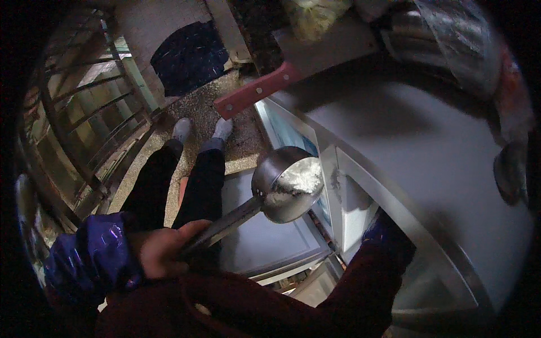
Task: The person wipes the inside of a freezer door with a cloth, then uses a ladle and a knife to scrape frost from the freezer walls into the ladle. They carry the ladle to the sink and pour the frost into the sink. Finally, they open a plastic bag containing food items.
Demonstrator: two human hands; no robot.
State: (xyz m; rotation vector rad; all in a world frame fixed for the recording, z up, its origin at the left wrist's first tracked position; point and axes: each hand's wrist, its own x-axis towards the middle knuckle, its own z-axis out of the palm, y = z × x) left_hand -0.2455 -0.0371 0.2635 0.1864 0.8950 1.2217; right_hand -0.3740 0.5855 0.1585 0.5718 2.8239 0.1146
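Gripping a metal ladle (269, 183) by its handle, the left hand (160, 252) sits left of center in the lower half of the frame, fingers wrapped around the shaft and thumb laid along it. The ladle slants up toward the middle of the frame, where its round bowl holds a mound of white powder (305, 173) (or something powdery; the grain is too fine to make out), lying against the right side of the bowl.

The right arm reaches across the lower right, its dark sleeve ending in a purple cuff (389, 232) that dips into an open white compartment (355, 197) below the counter edge. The right hand is hidden there, so I cannot tell whether it holds anything; judging by the cuff, the two hands are well apart.

A pale counter (406, 135) fills the right of the frame. At upper center, a broad-bladed cleaver (304, 63) points its red handle out past the counter's corner. A shiny metal vessel (414, 34) and a clear plastic bag (465, 39) stand close together at upper right. Toward the upper left, a dark mat (189, 59) lies on the floor, and a metal rack (49, 121) curves along the left rim.
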